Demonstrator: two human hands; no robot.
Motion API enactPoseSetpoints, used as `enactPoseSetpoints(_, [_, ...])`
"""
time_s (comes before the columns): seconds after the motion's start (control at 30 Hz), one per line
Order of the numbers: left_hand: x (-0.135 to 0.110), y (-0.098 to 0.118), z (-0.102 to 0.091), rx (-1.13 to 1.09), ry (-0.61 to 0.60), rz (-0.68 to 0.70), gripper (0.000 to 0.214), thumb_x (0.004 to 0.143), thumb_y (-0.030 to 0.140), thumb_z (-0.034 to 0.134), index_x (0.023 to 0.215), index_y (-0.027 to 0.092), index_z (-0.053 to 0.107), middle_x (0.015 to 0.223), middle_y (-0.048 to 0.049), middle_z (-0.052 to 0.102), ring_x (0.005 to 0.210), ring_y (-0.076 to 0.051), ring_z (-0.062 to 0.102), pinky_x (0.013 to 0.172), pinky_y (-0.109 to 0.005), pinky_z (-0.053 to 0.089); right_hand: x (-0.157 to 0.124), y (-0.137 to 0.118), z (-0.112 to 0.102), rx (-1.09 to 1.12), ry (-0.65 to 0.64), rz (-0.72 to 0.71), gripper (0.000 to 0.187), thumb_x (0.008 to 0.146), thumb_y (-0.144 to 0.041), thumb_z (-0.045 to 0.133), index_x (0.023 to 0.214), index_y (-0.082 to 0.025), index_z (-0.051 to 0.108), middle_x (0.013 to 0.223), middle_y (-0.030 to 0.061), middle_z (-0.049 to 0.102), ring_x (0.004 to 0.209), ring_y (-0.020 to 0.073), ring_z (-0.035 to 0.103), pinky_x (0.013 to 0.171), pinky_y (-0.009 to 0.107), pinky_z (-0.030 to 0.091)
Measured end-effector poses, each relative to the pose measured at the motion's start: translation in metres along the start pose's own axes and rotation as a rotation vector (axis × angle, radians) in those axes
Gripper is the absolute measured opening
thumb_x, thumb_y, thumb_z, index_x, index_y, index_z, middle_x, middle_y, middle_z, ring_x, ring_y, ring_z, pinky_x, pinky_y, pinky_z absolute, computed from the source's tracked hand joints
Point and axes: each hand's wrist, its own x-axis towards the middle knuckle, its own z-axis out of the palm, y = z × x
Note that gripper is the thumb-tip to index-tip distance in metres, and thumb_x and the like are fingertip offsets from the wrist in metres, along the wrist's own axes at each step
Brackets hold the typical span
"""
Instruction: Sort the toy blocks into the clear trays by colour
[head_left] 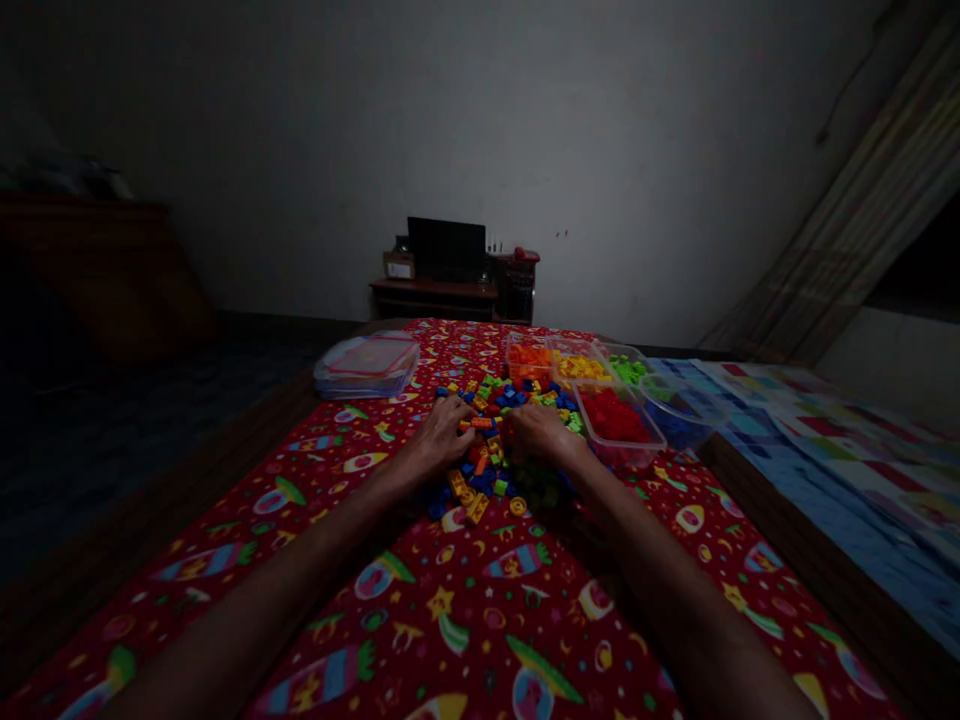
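A mixed pile of toy building bricks point(478, 490) in blue, yellow, green, red and orange lies on a red cloth with rocket prints. At the pile's left side is my left hand point(441, 432), thumb and fingers closed about the end of an orange brick point(481, 423). My right hand point(540, 432) reaches into the pile's right side with its fingers curled down. Whatever it may hold is hidden behind the hand. Right of the pile stand clear containers of sorted bricks: orange point(529, 362), yellow point(581, 369), green point(628, 370), red point(616, 415) and blue point(679, 425).
Stacked clear lids point(367, 362) lie at the far left of the cloth point(375, 590). A bed with a chequered cover point(840, 430) adjoins on the right. Against the back wall, a black monitor point(447, 248) stands on a small desk point(431, 290). The room is dim.
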Motion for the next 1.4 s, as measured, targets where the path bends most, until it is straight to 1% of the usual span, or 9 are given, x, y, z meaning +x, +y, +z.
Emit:
enactPoseSetpoints(0.2, [-0.002,0.002,0.000,-0.031,0.004,0.041,0.018,0.079,0.018,0.049,0.089,0.016,0.064,0.094,-0.0083,0.059,0.093,-0.023,0.055,0.086,-0.038,0.047,0.001,0.017,0.009,0.070,0.093,-0.006,0.024,0.088,-0.027,0.049,0.095,-0.011,0.066,0.093,0.0138,0.068,0.082,0.0183,0.063,0.062,0.023,0.036])
enactPoseSetpoints(0.47, [-0.004,0.001,-0.001,-0.041,-0.011,0.033,0.018,0.079,0.020,0.049,0.090,0.017,0.063,0.095,-0.0078,0.060,0.095,-0.023,0.055,0.086,-0.038,0.048,0.001,0.033,0.004,0.151,0.104,0.013,0.017,0.086,-0.022,0.051,0.087,-0.012,0.065,0.083,0.0098,0.066,0.070,0.0146,0.057,0.055,0.024,0.027])
enactPoseSetpoints(0.57, [-0.004,0.000,0.000,-0.042,0.003,0.044,0.019,0.079,0.020,0.048,0.091,0.017,0.063,0.095,-0.0080,0.060,0.093,-0.023,0.055,0.085,-0.038,0.048,0.000,0.032,0.003,0.170,0.152,-0.004,0.018,0.087,-0.022,0.050,0.091,-0.013,0.064,0.087,0.0099,0.067,0.076,0.0153,0.059,0.058,0.023,0.029])
enactPoseSetpoints(0.73, [-0.004,-0.001,0.001,-0.030,0.004,0.042,0.019,0.078,0.019,0.049,0.090,0.017,0.064,0.094,-0.0075,0.060,0.094,-0.023,0.055,0.087,-0.038,0.047,0.004,0.017,0.016,0.112,0.189,0.026,0.027,0.088,-0.038,0.053,0.095,-0.015,0.066,0.090,0.0120,0.068,0.082,0.0194,0.061,0.061,0.024,0.032])
enactPoseSetpoints(0.9, [-0.004,0.000,-0.001,-0.021,0.004,0.029,0.018,0.078,0.019,0.050,0.089,0.017,0.064,0.094,-0.0079,0.061,0.093,-0.023,0.056,0.086,-0.038,0.047,0.007,0.010,0.025,0.072,0.218,-0.003,0.024,0.088,-0.030,0.051,0.095,-0.015,0.067,0.089,0.0111,0.068,0.081,0.0176,0.060,0.060,0.024,0.030])
enactPoseSetpoints(1.1, [-0.005,0.000,-0.001,-0.040,-0.001,0.025,0.016,0.080,0.024,0.053,0.090,0.018,0.065,0.099,-0.0088,0.062,0.098,-0.023,0.057,0.088,-0.039,0.048,0.012,0.023,0.010,0.434,0.195,0.001,0.035,0.086,-0.037,0.046,0.072,-0.011,0.064,0.063,0.0020,0.058,0.055,0.0092,0.046,0.050,0.022,0.024])
enactPoseSetpoints(1.2, [-0.003,0.003,-0.003,-0.044,-0.032,0.008,0.016,0.080,0.023,0.054,0.091,0.018,0.066,0.096,-0.0082,0.065,0.096,-0.023,0.059,0.087,-0.037,0.048,0.014,0.023,0.007,0.686,0.138,0.027,0.030,0.081,-0.034,0.048,0.067,-0.012,0.062,0.055,-0.0014,0.054,0.050,0.0082,0.044,0.048,0.020,0.026])
enactPoseSetpoints(1.3, [-0.001,0.006,-0.008,-0.051,-0.084,-0.015,0.019,0.082,0.026,0.054,0.092,0.018,0.067,0.092,-0.0074,0.067,0.091,-0.022,0.061,0.085,-0.035,0.048,0.015,0.022,0.008,0.898,0.087,0.019,0.020,0.076,-0.030,0.054,0.078,-0.013,0.065,0.055,-0.0033,0.055,0.049,0.0081,0.046,0.047,0.018,0.031])
enactPoseSetpoints(1.4, [0.001,0.009,-0.012,-0.073,-0.130,-0.054,0.021,0.082,0.027,0.054,0.095,0.017,0.068,0.094,-0.0073,0.068,0.087,-0.021,0.063,0.080,-0.032,0.050,0.013,0.023,0.008,1.057,0.048,0.078,0.031,0.076,-0.024,0.053,0.103,-0.013,0.063,0.064,-0.0023,0.061,0.052,0.0091,0.052,0.048,0.018,0.038])
